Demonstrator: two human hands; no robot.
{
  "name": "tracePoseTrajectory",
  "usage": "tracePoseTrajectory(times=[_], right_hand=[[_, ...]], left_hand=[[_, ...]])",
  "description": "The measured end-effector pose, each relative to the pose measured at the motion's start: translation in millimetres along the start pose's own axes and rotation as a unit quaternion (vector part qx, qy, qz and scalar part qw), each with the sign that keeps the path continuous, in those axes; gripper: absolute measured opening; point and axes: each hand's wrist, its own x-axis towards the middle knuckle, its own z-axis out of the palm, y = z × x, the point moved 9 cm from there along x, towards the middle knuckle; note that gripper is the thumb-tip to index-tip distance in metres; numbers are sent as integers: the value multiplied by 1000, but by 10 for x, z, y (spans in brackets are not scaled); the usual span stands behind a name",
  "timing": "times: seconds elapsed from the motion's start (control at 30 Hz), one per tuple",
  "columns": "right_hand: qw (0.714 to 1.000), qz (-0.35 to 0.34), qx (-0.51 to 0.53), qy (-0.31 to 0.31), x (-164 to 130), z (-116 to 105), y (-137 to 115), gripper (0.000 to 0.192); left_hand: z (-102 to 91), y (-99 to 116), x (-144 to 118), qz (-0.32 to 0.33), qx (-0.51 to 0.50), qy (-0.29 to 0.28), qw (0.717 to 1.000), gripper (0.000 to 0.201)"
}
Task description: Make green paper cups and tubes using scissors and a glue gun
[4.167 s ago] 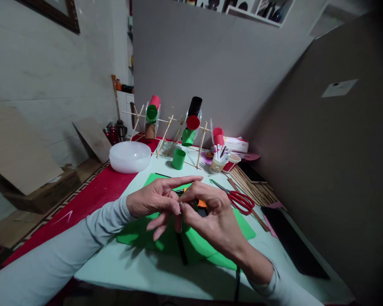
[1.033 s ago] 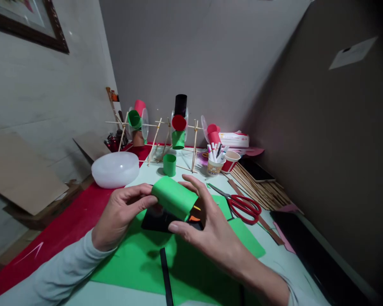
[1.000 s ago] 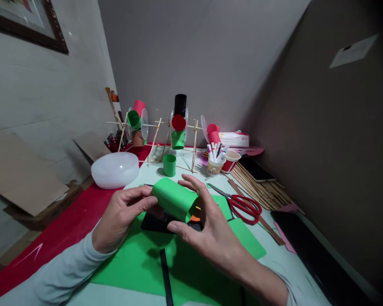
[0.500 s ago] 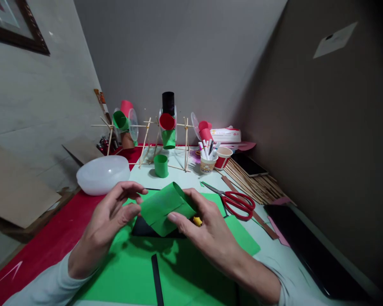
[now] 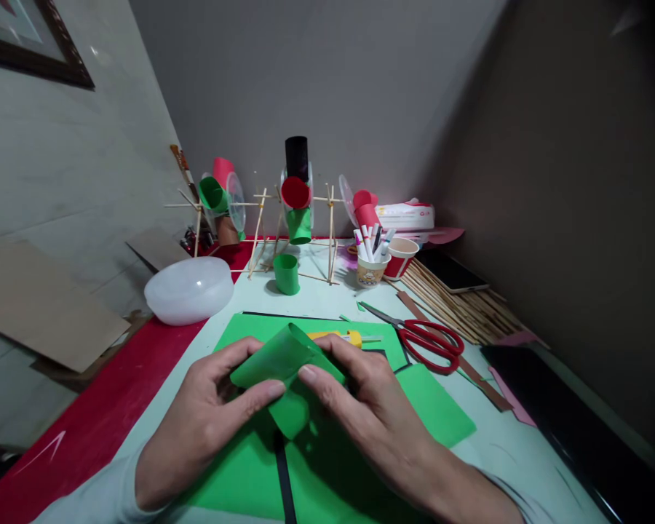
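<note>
Left hand (image 5: 207, 418) and right hand (image 5: 371, 415) pinching curled green paper piece (image 5: 281, 367) from both sides, just above green sheets (image 5: 431, 407) on table (image 5: 327, 298). Fingers closed on paper edges, thumbs meeting at lower fold. Roll's long axis slanting left-low to right-high, centred between hands. Red scissors (image 5: 434, 342) apart at right; black strip (image 5: 284, 480) beneath.

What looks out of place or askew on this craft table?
Nothing is spilled or broken. Both hands, left and right, grip a loosely curled green sheet. The scissors lie open, and a black strip lies across the green paper.
</note>
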Motion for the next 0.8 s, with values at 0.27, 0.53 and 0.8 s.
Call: tracePoseTrajectory(times=[0.27, 0.53, 0.8], right_hand=[[999, 22, 26, -16, 9, 43, 48, 28], [997, 11, -29, -76, -33, 149, 36, 28], [993, 24, -32, -110, -35, 241, 76, 29]], left_hand=[[-108, -109, -57, -46, 83, 33, 995, 48], [44, 62, -27, -6, 12, -45, 999, 26], [81, 23, -33, -29, -23, -59, 998, 26]])
